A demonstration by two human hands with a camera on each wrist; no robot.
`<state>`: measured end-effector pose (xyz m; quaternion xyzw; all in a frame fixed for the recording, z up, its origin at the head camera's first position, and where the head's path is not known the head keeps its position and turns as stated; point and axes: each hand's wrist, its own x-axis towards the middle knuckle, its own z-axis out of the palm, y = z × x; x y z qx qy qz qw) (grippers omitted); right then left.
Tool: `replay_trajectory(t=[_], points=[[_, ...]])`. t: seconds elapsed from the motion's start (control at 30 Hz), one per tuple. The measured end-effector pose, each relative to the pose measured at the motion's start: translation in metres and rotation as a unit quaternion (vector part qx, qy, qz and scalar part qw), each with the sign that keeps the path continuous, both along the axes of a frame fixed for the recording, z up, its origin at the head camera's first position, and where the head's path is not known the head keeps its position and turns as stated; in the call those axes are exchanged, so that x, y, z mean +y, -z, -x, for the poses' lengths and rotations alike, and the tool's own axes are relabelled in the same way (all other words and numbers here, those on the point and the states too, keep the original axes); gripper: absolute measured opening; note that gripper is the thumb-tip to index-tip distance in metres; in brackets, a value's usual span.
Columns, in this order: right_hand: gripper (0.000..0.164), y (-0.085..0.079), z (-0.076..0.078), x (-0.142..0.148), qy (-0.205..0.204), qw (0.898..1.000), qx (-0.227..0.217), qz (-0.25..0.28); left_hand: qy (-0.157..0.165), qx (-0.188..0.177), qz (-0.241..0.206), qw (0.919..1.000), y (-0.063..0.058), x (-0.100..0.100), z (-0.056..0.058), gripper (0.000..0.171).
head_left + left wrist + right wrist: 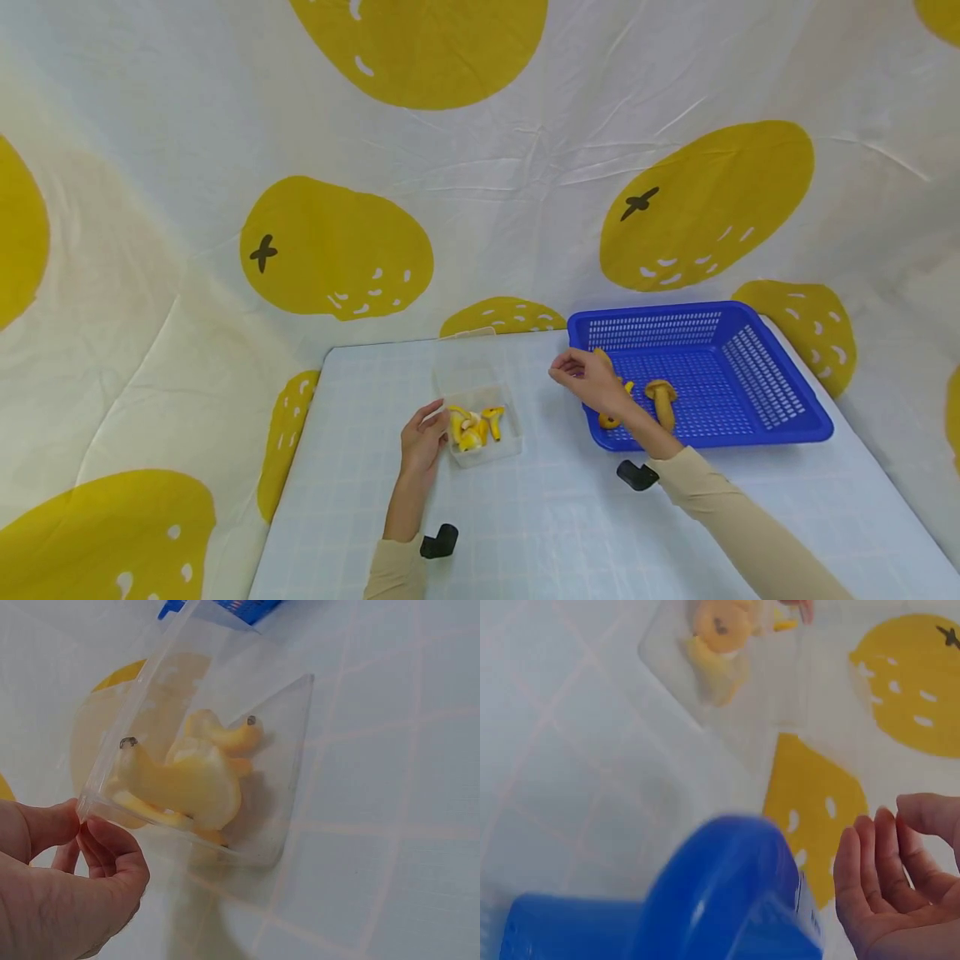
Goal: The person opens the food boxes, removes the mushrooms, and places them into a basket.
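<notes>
My left hand [422, 442] is at the left side of a clear plastic box [487, 457]; in the left wrist view its thumb and fingertips pinch the box's rim. Several yellow mushrooms [199, 784] with dark stem ends lie inside. The box's clear lid [465, 367] stands raised at the back. Over the left edge of a blue basket [705, 383] hangs my right hand [588, 382], fingers loosely bent and thumb near the fingertips, holding nothing. A brown mushroom [663, 407] and some yellow mushrooms [609, 421] sit in the basket, the latter partly hidden by the hand.
Box and basket both stand on a table covered with a pale checked cloth [540, 525], the basket at the back right. Behind and beside the table hangs a white curtain [510, 208] printed with large yellow fruit. A black wrist mount shows at each sleeve.
</notes>
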<state>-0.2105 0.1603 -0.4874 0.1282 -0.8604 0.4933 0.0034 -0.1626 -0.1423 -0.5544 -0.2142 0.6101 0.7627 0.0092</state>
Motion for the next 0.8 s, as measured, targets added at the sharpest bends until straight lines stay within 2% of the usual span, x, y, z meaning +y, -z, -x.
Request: replay_trajectory(t=[0.23, 0.43, 0.63, 0.8], points=[[0.01, 0.005, 0.0, -0.026, -0.032, 0.999, -0.008, 0.015, -0.002, 0.006, -0.005, 1.0, 0.001, 0.0, 0.001, 0.042], [0.009, 0.012, 0.0, -0.049, -0.083, 0.996, 0.001, 0.039, 0.001, 0.001, -0.005, 1.0, 0.003, -0.001, 0.0, 0.042], [0.015, 0.015, -0.003, -0.07, -0.131, 0.989, -0.038, 0.05, -0.001, 0.002, -0.007, 1.0, 0.004, -0.001, 0.001, 0.042], [0.018, 0.019, -0.005, -0.085, -0.187, 0.979, -0.056, 0.054, -0.004, 0.005, -0.009, 0.9999, 0.004, 0.0, 0.001, 0.042]])
